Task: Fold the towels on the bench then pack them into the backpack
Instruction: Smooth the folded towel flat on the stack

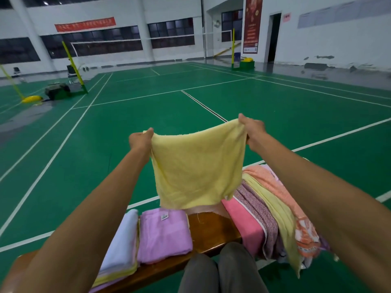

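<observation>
Green court point(148, 123) w/ white lines — net posts point(73, 66), red banner point(85, 24).

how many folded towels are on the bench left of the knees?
2 plainly: a white folded towel at the far left and a pink-purple folded towel beside it. Yellow and purple edges under the white one suggest more stacked beneath, hidden.

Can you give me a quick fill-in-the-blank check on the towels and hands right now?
1. Both hands, left hand and right hand, hold up a ____ towel by its top corners.
2. The folded towel with a small tag, lying on the bench, is ____.
3. The unfolded heap of towels lies to the person's ____.

Missing words: yellow; purple; right
</observation>
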